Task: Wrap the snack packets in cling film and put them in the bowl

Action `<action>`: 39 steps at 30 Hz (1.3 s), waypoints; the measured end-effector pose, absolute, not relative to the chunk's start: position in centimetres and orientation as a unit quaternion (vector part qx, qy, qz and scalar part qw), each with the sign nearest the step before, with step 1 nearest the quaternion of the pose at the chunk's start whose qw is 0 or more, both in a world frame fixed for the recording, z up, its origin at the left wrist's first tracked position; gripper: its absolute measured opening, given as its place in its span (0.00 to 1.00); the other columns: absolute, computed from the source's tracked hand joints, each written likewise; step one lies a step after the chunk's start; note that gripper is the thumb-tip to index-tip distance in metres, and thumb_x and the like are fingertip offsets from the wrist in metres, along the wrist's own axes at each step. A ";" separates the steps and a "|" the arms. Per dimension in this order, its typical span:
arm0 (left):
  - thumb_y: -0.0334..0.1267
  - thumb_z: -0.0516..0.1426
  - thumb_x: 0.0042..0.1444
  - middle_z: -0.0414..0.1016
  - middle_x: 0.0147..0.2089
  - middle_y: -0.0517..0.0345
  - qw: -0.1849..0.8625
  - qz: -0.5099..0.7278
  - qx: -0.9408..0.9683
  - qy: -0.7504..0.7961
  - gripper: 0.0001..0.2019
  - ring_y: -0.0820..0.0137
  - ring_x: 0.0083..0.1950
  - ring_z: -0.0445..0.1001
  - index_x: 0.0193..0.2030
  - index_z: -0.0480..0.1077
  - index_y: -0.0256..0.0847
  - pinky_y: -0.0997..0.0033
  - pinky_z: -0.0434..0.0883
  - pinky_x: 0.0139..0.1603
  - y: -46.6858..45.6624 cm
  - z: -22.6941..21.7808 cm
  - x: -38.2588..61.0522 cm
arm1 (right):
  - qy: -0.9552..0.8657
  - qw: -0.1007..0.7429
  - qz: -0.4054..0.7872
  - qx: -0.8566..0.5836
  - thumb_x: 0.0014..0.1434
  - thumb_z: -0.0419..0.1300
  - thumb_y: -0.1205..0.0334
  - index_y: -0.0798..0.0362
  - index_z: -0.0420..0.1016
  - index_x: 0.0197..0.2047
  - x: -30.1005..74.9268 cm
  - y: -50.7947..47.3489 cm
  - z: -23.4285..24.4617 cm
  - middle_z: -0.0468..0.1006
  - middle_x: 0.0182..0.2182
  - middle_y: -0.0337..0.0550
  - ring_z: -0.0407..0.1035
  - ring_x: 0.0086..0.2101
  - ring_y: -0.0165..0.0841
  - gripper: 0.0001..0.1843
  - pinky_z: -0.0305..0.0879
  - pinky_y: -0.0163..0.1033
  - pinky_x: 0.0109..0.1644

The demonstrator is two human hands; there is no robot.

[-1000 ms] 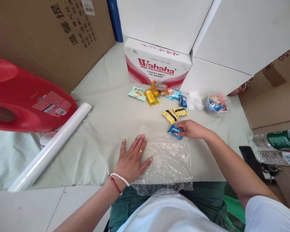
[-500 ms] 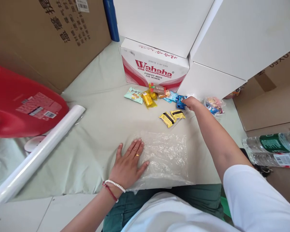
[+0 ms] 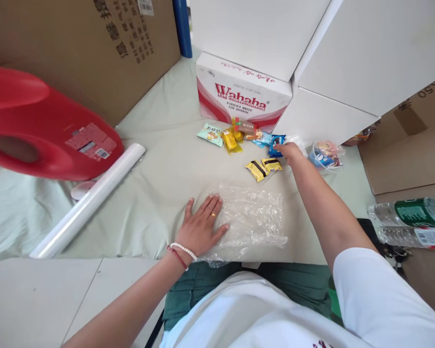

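Observation:
My left hand (image 3: 202, 226) lies flat with fingers spread on the left edge of a clear plastic bag (image 3: 253, 212), which is spread on the cloth-covered table. Farther off, my right hand (image 3: 291, 152) has its fingers closed on a small blue snack packet (image 3: 276, 141). Just left of that sit a light blue packet (image 3: 263, 139), a brown-red packet (image 3: 245, 126), yellow packets (image 3: 230, 140) and a pale green packet (image 3: 210, 134). Two yellow packets with dark stripes (image 3: 257, 170) rest between the bag and the group. My right fingertips are partly hidden.
A Wahaha water carton (image 3: 242, 94) and white boxes (image 3: 257, 34) stand behind the snacks. On the left are a red jug (image 3: 58, 130), a white film roll (image 3: 90, 198) and a cardboard box (image 3: 76, 58). Rightward lie a bag of snacks (image 3: 325, 155) and plastic bottles (image 3: 413, 212).
The view has shifted, so the table things appear farther right. In my right hand the blue packet now looks slightly raised and tilted. My left hand stays flat on the bag.

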State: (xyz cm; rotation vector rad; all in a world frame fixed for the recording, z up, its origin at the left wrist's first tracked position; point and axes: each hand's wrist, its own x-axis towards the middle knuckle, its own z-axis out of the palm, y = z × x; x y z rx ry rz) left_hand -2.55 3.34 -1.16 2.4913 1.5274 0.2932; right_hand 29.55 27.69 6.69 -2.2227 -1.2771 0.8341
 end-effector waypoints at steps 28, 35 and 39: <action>0.54 0.42 0.71 0.47 0.80 0.41 0.065 0.065 0.847 0.523 0.36 0.54 0.80 0.51 0.79 0.47 0.36 0.35 0.32 0.78 3.2 -1.4 -2.0 | -0.815 -0.063 0.164 -0.553 0.61 0.63 0.60 0.53 0.68 0.51 23.8 3.8 8.6 0.73 0.50 0.51 0.70 0.46 0.42 0.16 0.65 0.39 0.39; 0.55 0.43 0.71 0.49 0.79 0.41 0.071 0.082 0.844 0.525 0.36 0.54 0.80 0.52 0.79 0.48 0.37 0.36 0.33 0.78 3.0 -1.4 -1.9 | -0.870 -0.077 0.143 -0.466 0.61 0.69 0.57 0.54 0.68 0.59 21.7 2.5 7.1 0.63 0.67 0.60 0.64 0.60 0.51 0.26 0.67 0.51 0.57; 0.54 0.44 0.71 0.50 0.79 0.41 0.078 0.086 0.845 0.523 0.35 0.53 0.80 0.51 0.79 0.47 0.38 0.35 0.34 0.78 3.1 -1.2 -2.0 | -0.838 -0.051 0.255 -0.480 0.59 0.72 0.51 0.54 0.68 0.57 23.0 2.9 7.6 0.67 0.65 0.59 0.68 0.58 0.47 0.29 0.68 0.47 0.55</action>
